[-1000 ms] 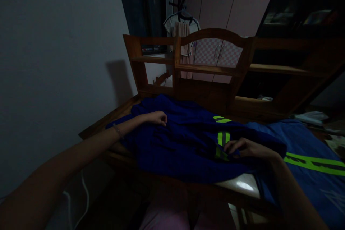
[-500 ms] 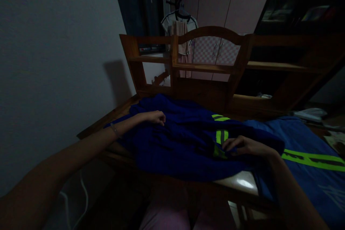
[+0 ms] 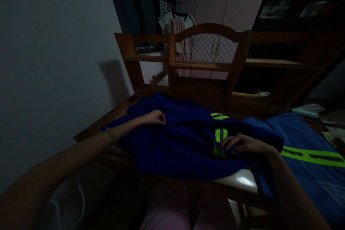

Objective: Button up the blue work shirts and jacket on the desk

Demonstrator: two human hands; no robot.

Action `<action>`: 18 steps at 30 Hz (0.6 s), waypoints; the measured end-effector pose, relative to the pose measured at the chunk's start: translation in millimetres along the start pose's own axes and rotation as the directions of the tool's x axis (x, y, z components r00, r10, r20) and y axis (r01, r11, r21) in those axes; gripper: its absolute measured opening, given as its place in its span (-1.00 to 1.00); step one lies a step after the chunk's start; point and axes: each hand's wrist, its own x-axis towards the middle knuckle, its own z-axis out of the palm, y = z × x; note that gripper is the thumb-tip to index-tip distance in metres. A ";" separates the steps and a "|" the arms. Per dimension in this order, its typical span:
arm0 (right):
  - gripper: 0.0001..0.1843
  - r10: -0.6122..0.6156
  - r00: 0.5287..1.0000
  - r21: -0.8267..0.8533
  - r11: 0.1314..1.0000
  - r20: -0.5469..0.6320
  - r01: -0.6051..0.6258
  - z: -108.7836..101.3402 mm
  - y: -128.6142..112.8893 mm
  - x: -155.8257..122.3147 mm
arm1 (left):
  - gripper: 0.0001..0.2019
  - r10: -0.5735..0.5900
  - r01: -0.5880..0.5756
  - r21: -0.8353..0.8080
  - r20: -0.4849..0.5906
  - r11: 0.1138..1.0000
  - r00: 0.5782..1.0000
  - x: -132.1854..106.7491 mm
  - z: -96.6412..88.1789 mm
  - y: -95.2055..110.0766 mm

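Observation:
A dark blue work jacket (image 3: pixel 172 151) with yellow-green reflective strips (image 3: pixel 221 135) lies spread and wrinkled over the wooden desk. My left hand (image 3: pixel 156 117) is closed in a pinch at the jacket's upper middle, its fingertips against the cloth. On the right, my right hand (image 3: pixel 239 143) grips a fold of the same jacket beside a reflective strip, thumb and fingers pressed together. The cloth inside each grip is mostly hidden by the fingers, and the light is dim.
A lighter blue garment (image 3: pixel 304 176) with a reflective band lies at the right. Behind the desk top stands a wooden shelf unit (image 3: pixel 202 66). The left side is bounded by a wall (image 3: pixel 67 61). A white cable (image 3: pixel 82 196) hangs below left.
The view has shifted slightly. Both hands stay at nearly the same places on the jacket, and the cloth lies almost unchanged.

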 end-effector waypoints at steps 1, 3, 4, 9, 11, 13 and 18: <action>-0.67 0.001 1.000 0.000 1.000 -0.002 -0.001 -0.1 0.3 0.0 | -0.75 0.007 -0.007 0.010 -0.007 1.000 1.000 -1.0 2.0 2.9; -0.65 0.004 1.000 -0.004 1.000 -0.004 -0.004 0.0 0.6 0.2 | -0.75 0.005 -0.005 0.026 -0.001 1.000 1.000 -2.3 4.2 6.6; -0.65 0.004 1.000 -0.008 1.000 -0.002 -0.004 0.0 0.7 0.3 | -0.75 0.004 -0.004 0.040 0.006 0.999 1.000 -2.7 4.2 7.5; -0.66 0.002 1.000 -0.014 1.000 0.004 -0.002 -0.2 1.7 1.1 | -0.73 0.085 -0.092 0.132 0.052 0.987 0.995 -5.2 -0.6 10.6; -0.65 -0.001 1.000 -0.012 1.000 0.001 0.001 -0.5 2.3 1.3 | -0.80 0.137 -0.145 0.154 0.062 0.977 0.989 -8.1 -1.4 15.1; -0.64 -0.008 1.000 -0.016 1.000 0.006 0.008 -0.9 2.8 1.4 | -0.86 0.176 -0.187 0.195 0.073 0.963 0.982 -11.8 -0.5 21.8; -0.64 -0.015 1.000 -0.039 0.999 0.012 0.016 -1.2 3.2 0.3 | -0.84 0.201 -0.213 0.389 0.070 0.896 0.977 -20.8 5.2 38.4</action>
